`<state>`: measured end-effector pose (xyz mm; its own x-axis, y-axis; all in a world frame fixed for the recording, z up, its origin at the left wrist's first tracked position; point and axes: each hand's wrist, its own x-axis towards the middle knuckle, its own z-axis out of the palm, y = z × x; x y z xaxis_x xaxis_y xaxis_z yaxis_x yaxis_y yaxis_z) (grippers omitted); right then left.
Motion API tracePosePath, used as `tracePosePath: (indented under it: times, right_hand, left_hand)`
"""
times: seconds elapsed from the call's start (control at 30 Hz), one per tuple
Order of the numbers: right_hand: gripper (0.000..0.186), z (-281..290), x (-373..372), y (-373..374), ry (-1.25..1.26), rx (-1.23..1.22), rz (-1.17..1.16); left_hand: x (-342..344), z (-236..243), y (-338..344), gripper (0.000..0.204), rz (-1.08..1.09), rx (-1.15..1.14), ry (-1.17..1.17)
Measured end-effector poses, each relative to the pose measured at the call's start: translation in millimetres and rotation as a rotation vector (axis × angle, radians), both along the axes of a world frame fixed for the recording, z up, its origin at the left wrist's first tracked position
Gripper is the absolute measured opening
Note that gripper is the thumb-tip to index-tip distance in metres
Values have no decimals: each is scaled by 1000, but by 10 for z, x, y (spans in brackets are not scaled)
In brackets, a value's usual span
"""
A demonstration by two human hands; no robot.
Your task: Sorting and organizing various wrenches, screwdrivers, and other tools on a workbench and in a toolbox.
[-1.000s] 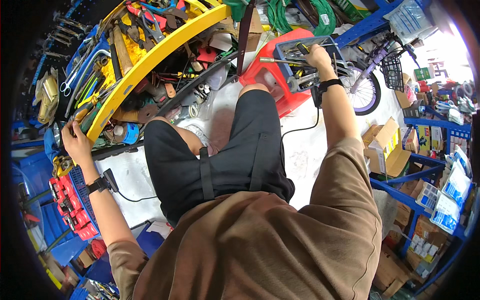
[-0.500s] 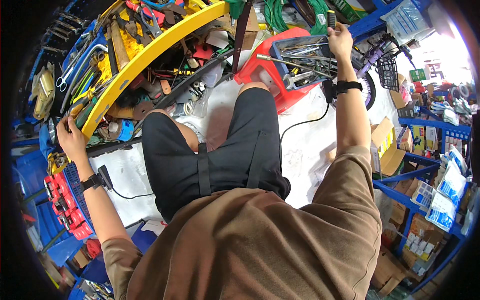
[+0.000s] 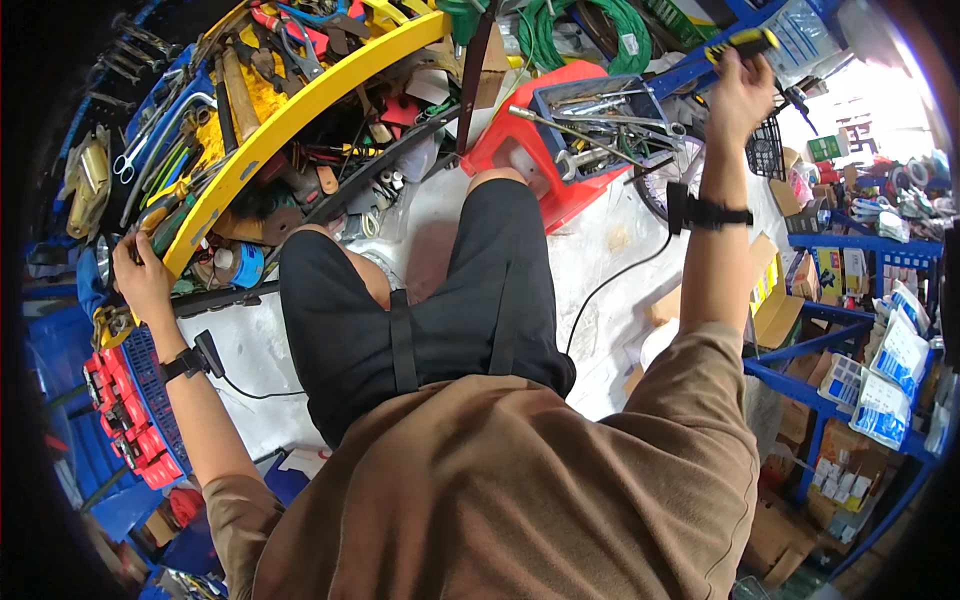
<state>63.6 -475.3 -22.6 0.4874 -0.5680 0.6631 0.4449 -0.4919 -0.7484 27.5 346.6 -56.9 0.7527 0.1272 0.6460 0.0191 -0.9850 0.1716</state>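
A: Workshop floor, pale and cluttered; racks of tools ring us. Far left, our left hand (image 3: 140, 275) rests on the lower end of the yellow curved rack (image 3: 300, 110); fingers curled over its edge, nothing clamped that we can make out.

B: Noted. Centre: black shorts, knees up, and beyond them the red stool (image 3: 520, 160) carrying a blue tray (image 3: 600, 125) full of spanners and rods.

A: Right side: our right hand (image 3: 738, 95) is raised above that tray, closed round a yellow-and-black handled tool (image 3: 742, 42). Its working end is hidden; we cannot tell the kind.

B: Risks, as we judge them: long rods overhang the tray, so a sleeve or wrist cable could snag one and tip the tray off the stool. Arms spread wide, balance looks thin.
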Motion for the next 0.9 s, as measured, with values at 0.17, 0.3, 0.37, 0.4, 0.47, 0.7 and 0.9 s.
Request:
tracePosePath:
  times: [0.17, 0.3, 0.37, 0.4, 0.47, 0.7, 0.9]
  right_hand:
    - [19, 457, -623, 705, -228, 433, 420]
    - [22, 508, -826, 1336, -255, 611, 663]
    - [26, 524, -803, 1717, -276, 598, 807]
    - [34, 592, -789, 1996, -288, 527, 789]
    - [41, 741, -792, 2461, -365, 369, 867]
    - [45, 1134, -722, 4045, -364, 9, 1061]
    - [42, 1257, -594, 5039, -588, -811, 757]
  left_hand:
    - [-67, 73, -139, 35, -31, -213, -119]
    - [-344, 185, -746, 32, -225, -146, -275]
    - [-628, 276, -1123, 31, -318, -239, -213]
    - [-736, 363, -1282, 28, -375, -184, -186]
    - [-903, 558, -1595, 25, -514, -330, -114]
    - [-1184, 1169, -1730, 82, -851, -787, -14]
    - [-1322, 1710, -1562, 53, -635, -662, -317]
